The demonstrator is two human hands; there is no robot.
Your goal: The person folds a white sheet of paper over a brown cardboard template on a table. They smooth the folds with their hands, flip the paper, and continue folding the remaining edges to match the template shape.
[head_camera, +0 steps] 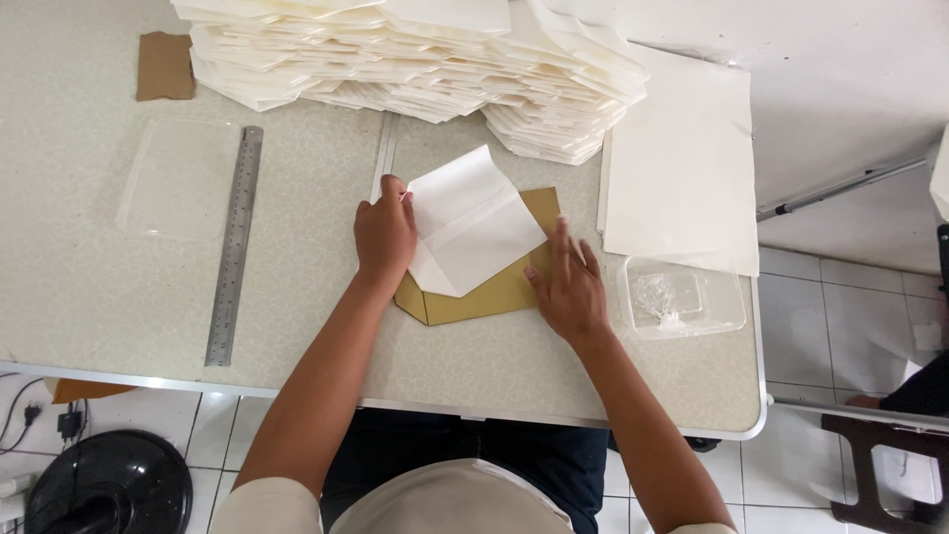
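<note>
A folded white paper sheet (473,222) lies on a tan cardboard template (494,294) in the middle of the table. My left hand (385,233) presses on the paper's left edge, fingers curled over the fold. At the paper's lower right corner my right hand (565,285) lies flat, fingers spread, resting on both the cardboard and the paper's edge. Neither hand lifts anything off the table.
A large pile of folded white papers (415,59) fills the far side. Flat white sheets (682,168) lie at right, a clear plastic container (682,297) beside them. A steel ruler (234,247), a clear lid (178,178) and a brown card (164,66) lie left.
</note>
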